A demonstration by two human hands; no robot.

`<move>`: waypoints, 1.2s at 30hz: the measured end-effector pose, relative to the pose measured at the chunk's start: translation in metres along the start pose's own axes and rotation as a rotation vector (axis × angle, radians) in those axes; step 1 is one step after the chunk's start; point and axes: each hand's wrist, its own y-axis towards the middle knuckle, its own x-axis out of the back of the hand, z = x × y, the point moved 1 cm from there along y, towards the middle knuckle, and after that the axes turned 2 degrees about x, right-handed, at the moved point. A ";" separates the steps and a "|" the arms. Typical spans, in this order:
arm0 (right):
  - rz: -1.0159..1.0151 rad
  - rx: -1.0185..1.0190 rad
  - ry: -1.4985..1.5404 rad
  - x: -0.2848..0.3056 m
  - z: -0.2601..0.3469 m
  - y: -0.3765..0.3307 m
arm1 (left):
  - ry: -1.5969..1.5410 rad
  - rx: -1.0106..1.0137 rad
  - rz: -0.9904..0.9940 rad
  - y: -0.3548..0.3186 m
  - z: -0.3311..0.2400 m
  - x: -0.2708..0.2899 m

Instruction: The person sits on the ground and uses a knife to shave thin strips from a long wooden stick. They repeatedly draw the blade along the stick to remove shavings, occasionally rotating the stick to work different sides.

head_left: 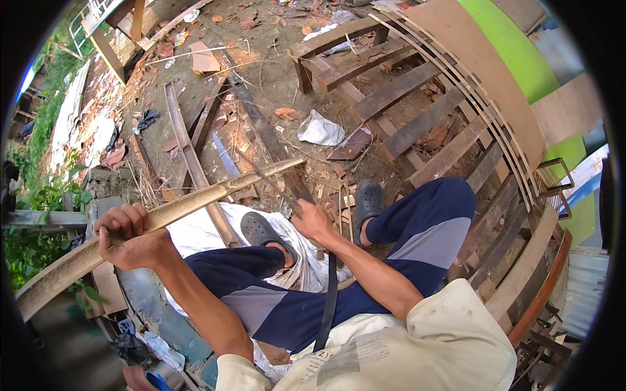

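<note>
A long split bamboo piece runs from the lower left up to the middle of the view. My left hand is closed around it near its thick lower end. My right hand sits to the right, above my knee, closed on the handle of a dark bladed tool. The blade slants up toward the bamboo's thin end. I cannot tell if the blade touches the bamboo. My legs in dark blue trousers and grey clogs stretch out below.
I sit on a slatted wooden platform with thin bamboo strips curving along its right side. A white sack lies under my feet. Planks, a crumpled white bag and scraps litter the dirt ahead. Plants grow at the left.
</note>
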 end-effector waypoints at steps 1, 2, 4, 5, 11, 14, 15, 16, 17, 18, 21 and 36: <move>0.046 0.084 0.052 0.006 0.022 -0.011 | -0.006 0.003 -0.001 0.003 0.001 -0.001; 0.018 0.177 0.104 0.000 0.024 -0.015 | -0.009 0.012 0.001 0.004 0.001 -0.003; -0.012 0.288 0.144 -0.014 0.012 -0.011 | -0.015 0.025 0.023 0.005 0.002 -0.004; -0.063 0.183 0.128 -0.025 -0.013 0.003 | -0.029 0.027 0.047 0.005 0.002 -0.005; 0.037 -0.198 -0.024 -0.004 -0.076 0.040 | 0.007 -0.013 0.023 0.012 0.003 0.004; 0.075 -0.139 0.041 -0.003 -0.038 0.022 | 0.029 -0.010 -0.015 0.009 0.005 0.000; 0.027 0.013 0.015 -0.008 -0.024 0.016 | 0.038 -0.011 -0.021 0.010 0.005 -0.003; 0.037 0.082 0.075 -0.016 -0.017 0.013 | 0.033 0.000 -0.017 0.011 0.005 -0.003; 0.048 0.152 0.136 -0.020 -0.011 0.011 | 0.029 0.010 -0.013 0.013 0.006 -0.004; -0.013 0.207 0.107 -0.029 -0.020 0.016 | 0.029 0.013 -0.007 0.014 0.004 -0.003; 0.027 -0.186 0.100 -0.046 -0.096 0.047 | 0.046 0.013 -0.021 0.018 0.005 0.002; -0.075 0.096 0.119 -0.026 -0.037 0.036 | 0.021 0.033 0.073 0.037 0.014 0.008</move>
